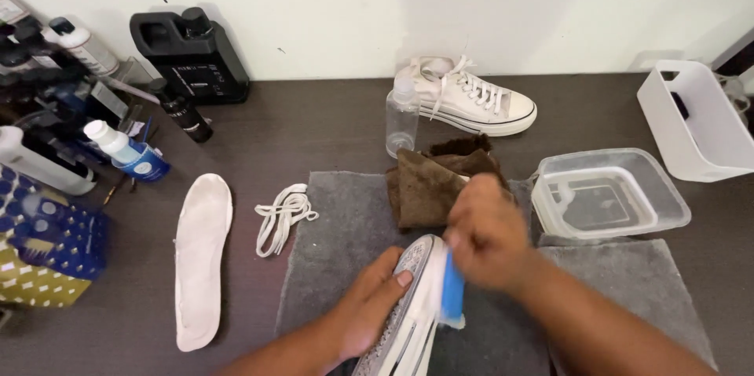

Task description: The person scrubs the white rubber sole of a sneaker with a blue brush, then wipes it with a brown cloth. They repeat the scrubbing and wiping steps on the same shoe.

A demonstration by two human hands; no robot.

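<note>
Right hand (487, 233) gripping blue brush (452, 291) over left-hand-held (375, 304) sneaker (408, 313); brown cloth (432, 184), water tub (609, 195) just beyond.

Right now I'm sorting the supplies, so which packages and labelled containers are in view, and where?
Black jug: back left by the wall, squarish, pale label.
Blue-labelled bottle: left, lying tilted, white cap.
Spray bottle: centre back, clear.
Patterned box: left edge, blue and gold.
No screens or signs.
</note>
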